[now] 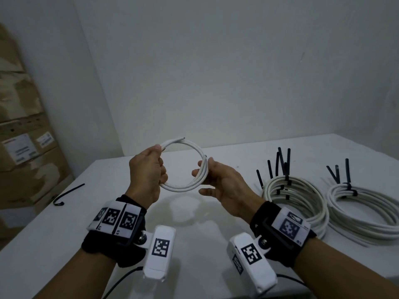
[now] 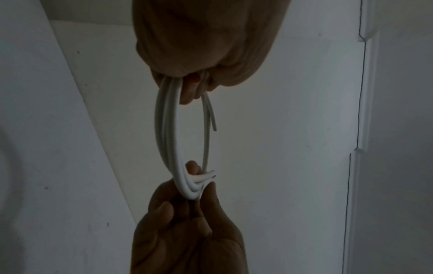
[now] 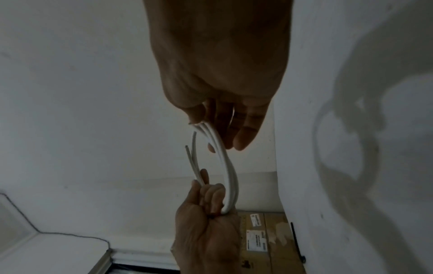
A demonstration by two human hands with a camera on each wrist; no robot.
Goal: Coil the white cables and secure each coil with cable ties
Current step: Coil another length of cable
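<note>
I hold a small white cable coil [image 1: 181, 187] upright in the air above the white table [image 1: 121, 190]. My left hand [image 1: 160, 164] grips its left side, with one loose cable end sticking out above the thumb. My right hand [image 1: 200, 169] pinches the right side between thumb and fingers. In the left wrist view the coil [image 2: 166, 129] runs from my left hand [image 2: 189, 87] down to my right hand [image 2: 199, 187]. The right wrist view shows the coil [image 3: 226, 166] between my right hand [image 3: 222, 133] and my left hand [image 3: 211, 196]. No tie is on this coil.
Two larger white coils [image 1: 295, 197] [image 1: 364, 214] lie at the right of the table, bound with black cable ties [image 1: 287, 180] whose tails stand up. One loose black cable tie [image 1: 69, 194] lies at the left. Cardboard boxes [image 1: 26, 147] stand beyond the table's left edge.
</note>
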